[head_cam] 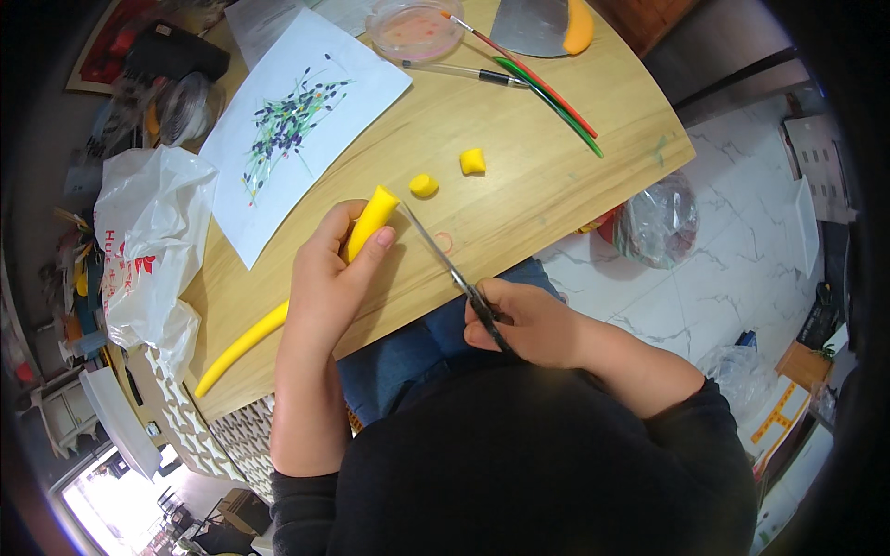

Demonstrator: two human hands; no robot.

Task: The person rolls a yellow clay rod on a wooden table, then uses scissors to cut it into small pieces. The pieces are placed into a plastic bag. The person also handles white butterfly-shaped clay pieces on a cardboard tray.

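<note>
My left hand [334, 278] holds a thick roll of yellow modelling clay [372, 217] near its cut end, which points up and away from me. The roll's tapering tail [243, 347] rests on the wooden table, on the other side of my wrist. In my right hand [525, 320] are scissors [455, 274] with black handles; their blades look closed or nearly so, with the tip close beside the roll's end. Two short yellow pieces, one rounded [423, 185] and one squarer [473, 161], lie on the table beyond the tip.
A painted paper sheet [292, 132] and crumpled white plastic bag [153, 243] lie left on the table [556, 201]. Farther back are a clear round dish [415, 29], a pen [466, 72], slim red and green tools [556, 104] and a scraper [542, 28]. The table edge curves at right.
</note>
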